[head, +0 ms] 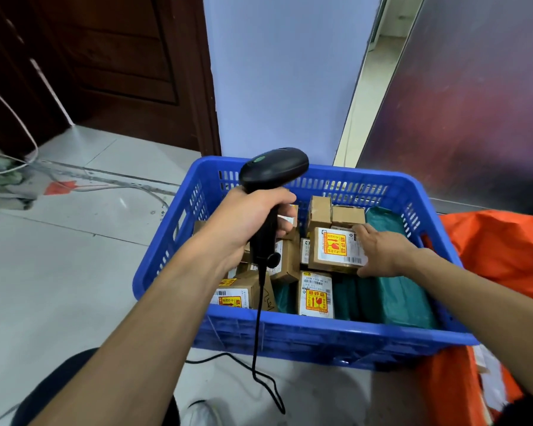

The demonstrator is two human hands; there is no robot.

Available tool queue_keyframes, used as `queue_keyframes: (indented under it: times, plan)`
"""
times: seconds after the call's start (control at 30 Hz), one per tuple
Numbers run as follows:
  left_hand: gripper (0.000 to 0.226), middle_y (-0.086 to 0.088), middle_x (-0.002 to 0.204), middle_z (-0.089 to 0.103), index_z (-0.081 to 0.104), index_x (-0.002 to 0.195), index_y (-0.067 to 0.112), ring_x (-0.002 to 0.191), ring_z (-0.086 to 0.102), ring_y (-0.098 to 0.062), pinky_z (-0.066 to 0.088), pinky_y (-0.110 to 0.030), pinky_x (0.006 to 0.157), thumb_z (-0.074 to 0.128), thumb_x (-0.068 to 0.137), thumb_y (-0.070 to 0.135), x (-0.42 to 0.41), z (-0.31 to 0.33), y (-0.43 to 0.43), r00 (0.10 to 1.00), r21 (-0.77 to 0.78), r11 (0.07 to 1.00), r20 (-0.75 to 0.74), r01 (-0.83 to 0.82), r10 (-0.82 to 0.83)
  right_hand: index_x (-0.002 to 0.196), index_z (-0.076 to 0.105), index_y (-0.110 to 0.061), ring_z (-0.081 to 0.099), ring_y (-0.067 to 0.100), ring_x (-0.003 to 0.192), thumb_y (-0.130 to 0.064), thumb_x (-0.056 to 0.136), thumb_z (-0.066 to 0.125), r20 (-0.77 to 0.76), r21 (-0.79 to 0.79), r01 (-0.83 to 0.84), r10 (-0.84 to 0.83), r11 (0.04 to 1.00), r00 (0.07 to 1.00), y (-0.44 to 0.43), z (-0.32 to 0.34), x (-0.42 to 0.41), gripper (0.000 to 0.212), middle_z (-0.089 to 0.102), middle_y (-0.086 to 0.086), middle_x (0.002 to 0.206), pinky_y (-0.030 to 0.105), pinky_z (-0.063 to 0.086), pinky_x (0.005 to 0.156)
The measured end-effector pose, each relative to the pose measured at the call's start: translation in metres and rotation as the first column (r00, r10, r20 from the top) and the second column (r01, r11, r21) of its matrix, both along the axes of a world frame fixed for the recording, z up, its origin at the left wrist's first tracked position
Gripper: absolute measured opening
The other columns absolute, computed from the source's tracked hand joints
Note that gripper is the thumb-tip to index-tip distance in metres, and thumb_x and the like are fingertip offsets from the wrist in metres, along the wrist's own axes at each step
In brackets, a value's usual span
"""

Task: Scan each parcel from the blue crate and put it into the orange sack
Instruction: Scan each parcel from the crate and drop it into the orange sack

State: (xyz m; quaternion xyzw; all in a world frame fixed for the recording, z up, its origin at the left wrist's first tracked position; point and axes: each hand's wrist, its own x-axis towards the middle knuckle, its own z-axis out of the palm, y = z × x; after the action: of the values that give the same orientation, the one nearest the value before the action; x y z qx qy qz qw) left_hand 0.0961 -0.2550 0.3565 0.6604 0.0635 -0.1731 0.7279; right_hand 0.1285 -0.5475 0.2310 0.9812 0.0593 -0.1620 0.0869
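Nearest, below the left hand [246, 222], the scanner's black cable [257, 333] hangs down past the near wall of the blue crate [290, 336] and loops onto the tiled floor [59, 272]. Beside the right forearm, on its outer side, lies the orange sack [499, 241], touching the crate's right wall.

Inside the crate, just under and in front of the right hand [379, 250], flat green mailers [406, 299] lie side by side. Between the two hands stand small cardboard boxes [316, 298] with white labels and yellow-red stickers.

The right hand grips a labelled box [333, 247] by its right end, thumb at the near edge and fingers over the far edge; the box rests on the other parcels. The left hand is curled tight round the handle of the black scanner [274, 167], held upright above the crate's left half, its head tipped toward the right hand.

Beyond both hands are the crate's slotted far wall, a pale wall panel [283, 72] and a dark wooden door [105, 56] to the left.
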Motion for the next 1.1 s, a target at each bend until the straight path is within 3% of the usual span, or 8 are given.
queue_keyframes:
  times: [0.1,0.3,0.47,0.57,0.7,0.87,1.0,1.1]
  plan:
    - [0.003,-0.007,0.080,0.073,0.075,0.091,0.011,0.065,0.065,-0.017,0.058,-0.037,0.073,0.074,0.093,0.012,-0.003,0.005,0.000,0.999,-0.031,0.999,0.042,0.018,-0.017,0.155,0.020,-0.016,0.062,0.023,0.114,-0.057,0.077,0.075,0.052,0.046,0.002,-0.004,0.999,0.999,-0.009,0.020,-0.017,0.104,0.047,-0.001,0.138,0.037,0.053,0.087]
    - [0.010,-0.009,0.090,0.073,0.076,0.098,0.010,0.075,0.064,-0.017,0.058,-0.035,0.070,0.075,0.094,0.019,-0.010,0.008,-0.004,0.995,0.006,0.999,0.088,-0.049,0.048,0.155,0.024,-0.016,0.060,0.031,0.123,-0.059,0.074,0.078,0.159,0.262,0.103,-0.148,0.959,0.976,0.000,0.079,-0.053,0.107,0.043,0.005,0.152,0.041,0.049,0.100]
    - [0.022,-0.008,0.096,0.080,0.076,0.102,0.010,0.064,0.065,-0.019,0.060,-0.035,0.067,0.075,0.096,0.031,-0.028,0.015,-0.004,0.989,0.062,0.992,0.112,-0.108,0.101,0.153,0.032,-0.023,0.060,0.022,0.120,-0.071,0.078,0.068,0.238,0.365,0.073,-0.168,0.928,0.957,0.031,0.128,-0.113,0.096,0.051,-0.004,0.147,0.035,0.047,0.093]
    - [0.016,-0.008,0.097,0.081,0.077,0.105,0.014,0.065,0.062,-0.016,0.057,-0.036,0.072,0.078,0.093,0.025,-0.040,0.013,0.002,0.987,0.038,0.992,0.108,-0.122,0.117,0.151,0.034,-0.030,0.061,0.015,0.116,-0.076,0.082,0.060,0.294,0.392,0.041,-0.167,0.919,0.941,0.038,0.141,-0.148,0.087,0.054,-0.010,0.142,0.032,0.046,0.088]
    - [0.017,-0.009,0.098,0.080,0.080,0.106,0.014,0.064,0.060,-0.016,0.053,-0.035,0.070,0.079,0.091,0.021,-0.054,0.008,0.010,0.990,-0.039,0.993,0.086,-0.111,0.114,0.152,0.029,-0.035,0.059,0.009,0.114,-0.084,0.079,0.054,0.301,0.512,0.055,-0.239,0.857,0.923,0.032,0.145,-0.175,0.091,0.057,-0.013,0.139,0.037,0.052,0.092]
    - [0.032,-0.009,0.092,0.076,0.078,0.107,0.012,0.061,0.063,-0.018,0.058,-0.041,0.074,0.080,0.089,0.038,-0.060,0.004,0.001,0.984,-0.039,0.990,0.105,-0.138,0.142,0.151,0.036,-0.032,0.055,0.007,0.115,-0.089,0.073,0.052,0.283,0.516,0.057,-0.233,0.855,0.930,0.024,0.142,-0.175,0.098,0.050,-0.015,0.141,0.039,0.051,0.095]
    - [0.021,-0.015,0.093,0.077,0.080,0.097,0.012,0.065,0.061,-0.018,0.055,-0.043,0.078,0.084,0.087,0.031,-0.058,0.004,-0.003,0.985,0.035,0.991,0.125,-0.128,0.123,0.150,0.036,-0.033,0.053,0.005,0.115,-0.087,0.072,0.058,0.268,0.539,0.034,-0.209,0.842,0.940,0.024,0.141,-0.172,0.098,0.048,-0.017,0.137,0.036,0.049,0.096]
    - [0.022,-0.014,0.086,0.075,0.079,0.098,0.011,0.063,0.060,-0.017,0.053,-0.039,0.073,0.084,0.087,0.029,-0.057,0.001,-0.006,0.991,0.096,0.991,0.107,-0.096,0.086,0.152,0.031,-0.035,0.055,0.009,0.115,-0.081,0.073,0.066,0.300,0.534,-0.026,-0.161,0.845,0.940,0.026,0.139,-0.172,0.098,0.044,-0.019,0.134,0.038,0.049,0.097]
